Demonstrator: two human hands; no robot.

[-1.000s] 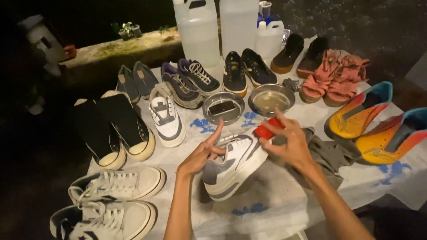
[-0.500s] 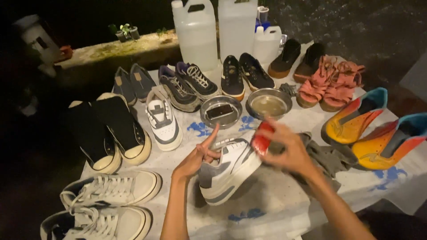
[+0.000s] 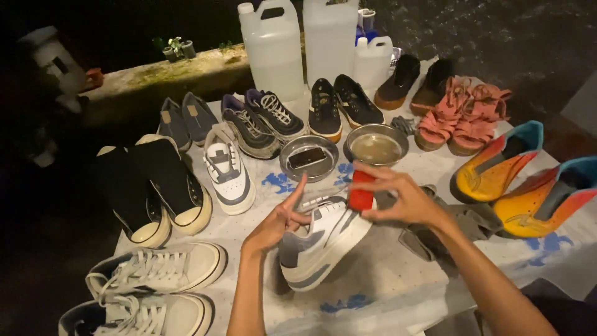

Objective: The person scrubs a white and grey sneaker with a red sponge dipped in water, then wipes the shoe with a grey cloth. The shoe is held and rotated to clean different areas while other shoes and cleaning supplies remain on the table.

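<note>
A: The white and grey sneaker (image 3: 323, 239) is lying slantwise on the white cloth (image 3: 385, 280), its long axis running from near-left up to far-right, toe end pointing up toward the right hand (image 3: 401, 199)

B: And that right hand is pinching a small red block (image 3: 361, 190), thumb and fingers closing on its sides, pressing it down against the sneaker's upper far end

A: The left hand (image 3: 280, 221) is steadying the sneaker from its left side, palm and lower fingers touching the grey heel part, index finger sticking up free, so the hand is half spread rather than clenched

B: Just beyond the pinch, two round metal bowls are sitting side by side: one (image 3: 309, 158) holding a dark block, one (image 3: 376, 147) holding cloudy liquid

A: Right of the pinch, a grey rag (image 3: 460, 221) is lying crumpled, and further right two orange and blue shoes (image 3: 497, 165)

B: Counting the rest: its matching white and grey sneaker (image 3: 227, 174) lying left of the grip, two black high-tops (image 3: 152, 186), two white lace-ups (image 3: 155, 270) nearest the left elbow

A: Far behind the grip, three plastic jugs (image 3: 273, 46) are standing, with dark pairs and two pink sandals (image 3: 460, 115) lining up before them
</note>
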